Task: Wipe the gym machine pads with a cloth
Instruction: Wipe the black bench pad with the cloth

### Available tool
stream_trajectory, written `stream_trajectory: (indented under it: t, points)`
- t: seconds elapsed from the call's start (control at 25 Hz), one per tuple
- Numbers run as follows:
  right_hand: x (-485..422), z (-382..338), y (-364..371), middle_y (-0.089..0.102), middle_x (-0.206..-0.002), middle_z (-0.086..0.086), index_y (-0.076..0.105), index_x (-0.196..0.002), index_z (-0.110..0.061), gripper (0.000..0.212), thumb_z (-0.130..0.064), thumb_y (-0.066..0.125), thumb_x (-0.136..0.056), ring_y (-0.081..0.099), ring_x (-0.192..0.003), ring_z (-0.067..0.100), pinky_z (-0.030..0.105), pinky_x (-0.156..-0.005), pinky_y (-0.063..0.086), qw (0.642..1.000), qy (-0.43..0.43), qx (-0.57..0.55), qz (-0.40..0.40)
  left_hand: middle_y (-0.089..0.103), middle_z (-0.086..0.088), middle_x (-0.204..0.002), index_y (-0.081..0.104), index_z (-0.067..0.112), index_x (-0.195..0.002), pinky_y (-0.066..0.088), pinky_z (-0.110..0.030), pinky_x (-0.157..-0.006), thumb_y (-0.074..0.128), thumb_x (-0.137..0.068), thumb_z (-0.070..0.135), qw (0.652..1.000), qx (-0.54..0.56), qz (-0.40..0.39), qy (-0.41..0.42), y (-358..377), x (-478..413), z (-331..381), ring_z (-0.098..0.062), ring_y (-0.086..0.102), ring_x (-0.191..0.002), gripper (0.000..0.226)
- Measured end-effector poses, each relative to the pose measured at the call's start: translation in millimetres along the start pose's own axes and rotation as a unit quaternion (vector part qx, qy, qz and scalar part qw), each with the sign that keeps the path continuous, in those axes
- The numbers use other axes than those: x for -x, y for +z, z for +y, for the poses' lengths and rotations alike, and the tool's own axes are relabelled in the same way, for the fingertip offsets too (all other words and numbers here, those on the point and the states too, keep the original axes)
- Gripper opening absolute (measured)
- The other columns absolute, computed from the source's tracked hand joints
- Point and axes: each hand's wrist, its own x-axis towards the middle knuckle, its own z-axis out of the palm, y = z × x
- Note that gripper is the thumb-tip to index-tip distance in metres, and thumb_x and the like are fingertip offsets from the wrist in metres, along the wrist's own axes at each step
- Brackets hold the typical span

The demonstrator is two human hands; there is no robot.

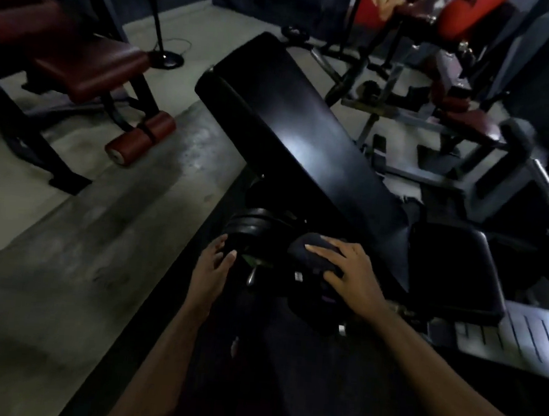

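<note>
A long black back pad [300, 120] of a gym machine slopes up and away in the middle of the view, and a black seat pad [453, 270] lies at its lower end. My right hand [350, 274] lies on a dark cloth [312, 251] with fingers spread, pressing it on a dark rounded part beside the back pad's lower edge. To the left, my left hand [215, 262] touches a black round stack of weight plates [251, 229], its fingers relaxed. The scene is dim, and the parts under the cloth are hard to make out.
A dark red bench [89, 69] with red foam rollers [140, 138] stands at the left on the grey floor [46, 254]. A black stand base [165, 59] sits behind it. Grey and red machines [442, 90] crowd the right. A ribbed grey footplate [521, 335] lies at the lower right.
</note>
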Motion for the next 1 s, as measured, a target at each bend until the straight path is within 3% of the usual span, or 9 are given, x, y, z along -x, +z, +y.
stream_trajectory:
  t: [0.08, 0.2, 0.28, 0.32, 0.4, 0.44, 0.6, 0.76, 1.0]
  points:
    - [-65, 12, -11, 0.052, -0.133, -0.007, 0.039, -0.130, -0.048, 0.057, -0.034, 0.043, -0.075, 0.049, -0.108, 0.024, 0.045, -0.093, 0.042, 0.999, -0.026, -0.009, 0.028, 0.051, -0.015, -0.134, 0.050, 0.003, -0.128, 0.045, -0.020, -0.092, 0.059, -0.087, 0.032, 0.998, -0.008, 0.038, 0.039, 15, -51, 26, -0.028, 0.051, -0.123, 0.050]
    - [-150, 23, -32, 0.049, -0.134, -0.009, 0.040, -0.130, -0.048, 0.058, -0.033, 0.041, -0.074, 0.046, -0.112, 0.022, 0.041, -0.097, 0.038, 0.997, -0.048, -0.014, 0.053, 0.049, -0.017, -0.136, 0.042, 0.008, -0.134, 0.042, -0.036, -0.105, 0.056, -0.074, 0.067, 0.995, -0.001, 0.091, 0.034, 34, -120, 60, -0.028, 0.050, -0.125, 0.085]
    - [-197, 31, -45, 0.049, -0.135, -0.011, 0.043, -0.128, -0.047, 0.056, -0.031, 0.041, -0.075, 0.044, -0.113, 0.019, 0.039, -0.097, 0.036, 0.995, -0.065, -0.012, 0.079, 0.035, -0.015, -0.148, 0.029, 0.016, -0.143, 0.027, -0.042, -0.116, 0.044, -0.071, 0.080, 0.991, 0.020, 0.127, 0.035, 51, -159, 77, -0.027, 0.035, -0.137, 0.097]
    - [-215, 33, -51, 0.047, -0.134, -0.013, 0.043, -0.128, -0.046, 0.055, -0.030, 0.042, -0.075, 0.042, -0.114, 0.016, 0.037, -0.098, 0.033, 0.993, -0.068, -0.013, 0.092, 0.030, -0.018, -0.151, 0.027, 0.015, -0.144, 0.015, -0.037, -0.121, 0.031, -0.074, 0.082, 0.991, 0.013, 0.124, 0.051, 58, -167, 90, -0.030, 0.027, -0.140, 0.097]
    - [-252, 38, -59, 0.043, -0.132, -0.018, 0.042, -0.128, -0.047, 0.055, -0.031, 0.041, -0.076, 0.038, -0.115, 0.010, 0.033, -0.101, 0.028, 0.992, -0.073, -0.026, 0.100, 0.023, -0.021, -0.152, 0.026, 0.017, -0.144, -0.002, -0.016, -0.117, 0.017, -0.085, 0.070, 0.968, -0.006, 0.197, 0.154, 76, -195, 107, -0.029, 0.013, -0.142, 0.080]
    - [-268, 40, -61, 0.042, -0.132, -0.018, 0.043, -0.128, -0.046, 0.054, -0.032, 0.041, -0.076, 0.037, -0.116, 0.010, 0.031, -0.102, 0.026, 0.991, -0.084, -0.034, 0.099, 0.017, -0.014, -0.155, 0.021, 0.021, -0.146, -0.001, -0.013, -0.116, 0.025, -0.090, 0.062, 0.959, 0.038, 0.239, 0.144, 86, -208, 118, -0.022, 0.009, -0.143, 0.069]
    - [-321, 61, -69, 0.049, -0.135, -0.004, 0.042, -0.127, -0.045, 0.052, -0.029, 0.041, -0.077, 0.046, -0.115, 0.023, 0.033, -0.100, 0.028, 0.983, -0.164, -0.021, 0.077, 0.009, -0.003, -0.157, 0.013, 0.028, -0.147, 0.012, -0.041, -0.120, 0.036, -0.082, 0.062, 0.924, 0.114, 0.344, 0.119, 117, -249, 146, -0.012, 0.009, -0.145, 0.077]
    - [-375, 89, -79, 0.050, -0.135, 0.001, 0.044, -0.128, -0.042, 0.049, -0.025, 0.044, -0.082, 0.045, -0.113, 0.026, 0.049, -0.093, 0.043, 0.959, -0.272, -0.022, 0.073, 0.014, -0.006, -0.156, 0.018, 0.023, -0.147, 0.018, -0.039, -0.118, 0.036, -0.082, 0.062, 0.871, 0.169, 0.448, 0.111, 143, -273, 158, -0.017, 0.016, -0.144, 0.079]
    - [-471, 75, -65, 0.052, -0.134, -0.001, 0.050, -0.127, -0.038, 0.049, -0.025, 0.047, -0.081, 0.041, -0.113, 0.019, 0.037, -0.094, 0.035, 0.910, -0.388, -0.094, 0.111, 0.024, 0.006, -0.150, 0.021, 0.029, -0.140, 0.019, -0.032, -0.120, 0.031, -0.086, 0.051, 0.816, 0.150, 0.537, 0.153, 155, -291, 152, -0.010, 0.022, -0.142, 0.059]
